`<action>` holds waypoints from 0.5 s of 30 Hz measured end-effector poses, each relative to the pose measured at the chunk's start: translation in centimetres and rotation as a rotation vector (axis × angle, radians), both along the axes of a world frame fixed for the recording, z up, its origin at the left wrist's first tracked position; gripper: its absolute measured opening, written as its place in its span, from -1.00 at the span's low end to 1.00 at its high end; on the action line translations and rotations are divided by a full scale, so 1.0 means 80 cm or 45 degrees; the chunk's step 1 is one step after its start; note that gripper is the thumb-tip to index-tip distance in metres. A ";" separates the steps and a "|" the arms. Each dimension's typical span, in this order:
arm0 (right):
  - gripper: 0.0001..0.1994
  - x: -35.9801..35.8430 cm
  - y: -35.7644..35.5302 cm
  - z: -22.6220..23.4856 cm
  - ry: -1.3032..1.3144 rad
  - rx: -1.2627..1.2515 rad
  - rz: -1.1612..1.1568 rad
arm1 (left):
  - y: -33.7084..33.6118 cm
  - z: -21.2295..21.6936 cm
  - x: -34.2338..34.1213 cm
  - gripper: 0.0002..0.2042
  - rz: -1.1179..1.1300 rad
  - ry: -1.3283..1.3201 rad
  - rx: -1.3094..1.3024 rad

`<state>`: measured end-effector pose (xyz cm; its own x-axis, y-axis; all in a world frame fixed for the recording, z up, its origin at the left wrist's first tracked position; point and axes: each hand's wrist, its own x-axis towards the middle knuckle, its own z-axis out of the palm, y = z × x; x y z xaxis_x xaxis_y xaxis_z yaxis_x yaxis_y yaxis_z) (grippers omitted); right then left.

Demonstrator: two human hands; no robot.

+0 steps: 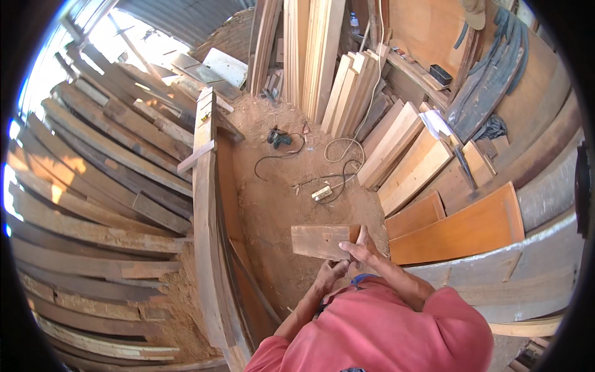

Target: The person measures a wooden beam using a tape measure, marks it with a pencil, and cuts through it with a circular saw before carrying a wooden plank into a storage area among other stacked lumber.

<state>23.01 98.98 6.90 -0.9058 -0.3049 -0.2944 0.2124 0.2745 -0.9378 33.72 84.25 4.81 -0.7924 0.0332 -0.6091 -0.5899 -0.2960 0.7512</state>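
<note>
A short, brown wooden block [321, 240] is held out in front of my body, its pale broad face turned up and its darker end at the right. My right hand [362, 248] grips that right end, thumb lying across the top face. Just below the block's lower edge is my left hand [333, 273], fingers curled close to my right wrist. Whatever the left fingers hold is too small or too hidden to make out, and I cannot tell whether they touch the block.
A long wooden bench beam [204, 204] runs along my left. On the dirt floor lie a dark green power tool [279, 137], cords and a white socket strip [321, 193]. Planks [396, 142] lean at the right near a hammer [465, 168] and orange-brown panels [462, 234].
</note>
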 end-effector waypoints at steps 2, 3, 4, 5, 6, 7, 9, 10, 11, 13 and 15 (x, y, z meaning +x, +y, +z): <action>-0.11 -0.061 -0.019 0.003 0.098 0.303 0.098 | -0.035 -0.037 -0.019 -0.46 -0.223 0.293 -0.202; -0.08 -0.088 -0.025 0.021 0.064 0.476 0.227 | -0.050 -0.040 -0.031 -0.42 -0.362 0.208 -0.295; -0.04 -0.110 -0.025 0.031 0.020 0.655 0.353 | -0.061 -0.032 -0.046 -0.37 -0.508 0.118 -0.378; -0.04 -0.133 -0.024 0.032 0.009 0.668 0.348 | -0.072 -0.023 -0.066 -0.34 -0.537 0.094 -0.509; -0.04 -0.154 -0.026 0.033 0.007 0.758 0.373 | -0.086 -0.027 -0.075 -0.34 -0.532 0.089 -0.501; -0.04 -0.178 -0.030 0.033 0.011 0.842 0.400 | -0.103 -0.040 -0.081 -0.33 -0.441 0.024 -0.736; -0.06 -0.218 -0.033 0.042 0.002 0.873 0.399 | -0.143 -0.075 -0.090 -0.32 -0.349 -0.043 -0.988; -0.07 -0.232 -0.029 0.043 -0.022 0.921 0.389 | -0.158 -0.097 -0.089 -0.32 -0.222 -0.147 -0.955; -0.08 -0.248 -0.025 0.024 0.022 0.954 0.343 | -0.172 -0.123 -0.089 -0.31 -0.105 -0.239 -0.915; -0.07 -0.281 -0.031 0.005 0.043 0.958 0.305 | -0.214 -0.183 -0.079 -0.37 -0.142 -0.259 -0.802; -0.07 -0.311 -0.036 -0.006 0.056 0.975 0.243 | -0.252 -0.230 -0.080 -0.43 -0.219 -0.317 -0.563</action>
